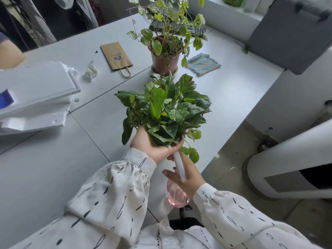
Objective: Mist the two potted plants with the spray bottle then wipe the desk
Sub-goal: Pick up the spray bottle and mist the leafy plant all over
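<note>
Head view: left hand (152, 146) cupped under leafy green potted plant (165, 112) above grey bench (53, 168), right hand (186, 177) wrapped around pink-tinted spray bottle (177, 194) with white nozzle just beside.

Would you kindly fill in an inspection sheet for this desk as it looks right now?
Surface: pale grey desk, seams visible.
Job's things: leafy green plant held up; trailing plant in brown pot standing; pink clear spray bottle; striped blue cloth lying flat.
Clutter: brown paper bag, crumpled white tissue, white foam slabs, dark keyboard.
Grippers: left hand under plant; right hand on bottle.
Cables: nothing seen.
Surroundings: grey chair.
</note>
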Demonstrator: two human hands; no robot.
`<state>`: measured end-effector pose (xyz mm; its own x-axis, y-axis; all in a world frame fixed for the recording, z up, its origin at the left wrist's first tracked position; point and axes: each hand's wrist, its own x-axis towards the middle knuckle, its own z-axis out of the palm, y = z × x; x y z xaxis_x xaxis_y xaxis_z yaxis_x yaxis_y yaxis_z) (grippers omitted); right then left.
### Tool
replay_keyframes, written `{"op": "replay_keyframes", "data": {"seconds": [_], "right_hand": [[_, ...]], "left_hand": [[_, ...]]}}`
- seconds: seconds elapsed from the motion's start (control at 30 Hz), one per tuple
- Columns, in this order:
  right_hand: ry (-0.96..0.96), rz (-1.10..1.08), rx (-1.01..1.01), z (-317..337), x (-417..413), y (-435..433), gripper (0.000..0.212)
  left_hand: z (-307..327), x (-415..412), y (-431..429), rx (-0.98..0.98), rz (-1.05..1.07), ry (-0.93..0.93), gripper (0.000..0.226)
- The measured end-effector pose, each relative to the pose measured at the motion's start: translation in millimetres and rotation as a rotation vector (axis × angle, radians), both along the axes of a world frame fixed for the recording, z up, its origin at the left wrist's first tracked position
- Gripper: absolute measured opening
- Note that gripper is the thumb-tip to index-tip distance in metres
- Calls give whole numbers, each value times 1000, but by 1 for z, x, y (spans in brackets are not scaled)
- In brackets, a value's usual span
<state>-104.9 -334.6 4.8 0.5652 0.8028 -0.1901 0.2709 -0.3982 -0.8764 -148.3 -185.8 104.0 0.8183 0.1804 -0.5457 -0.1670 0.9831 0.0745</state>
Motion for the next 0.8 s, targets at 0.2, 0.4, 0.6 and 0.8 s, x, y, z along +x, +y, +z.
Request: {"op": "replay_keyframes", "data": {"seconds": [0.2,0.4,0.6,0.8], "right_hand": [[-183,59,147,23,14,-37,41],[-388,10,122,50,69,-65,40],[-482,22,-32,43,136,-58,50],[-436,162,-70,22,188,-34,64]], "left_hand": [[-17,-19,-10,48,-32,150,43],[-38,-45,-25,3,14,275,59],[-91,-54,-53,-142,278,430,66],[-99,-26,-81,-181,454,458,55]]}}
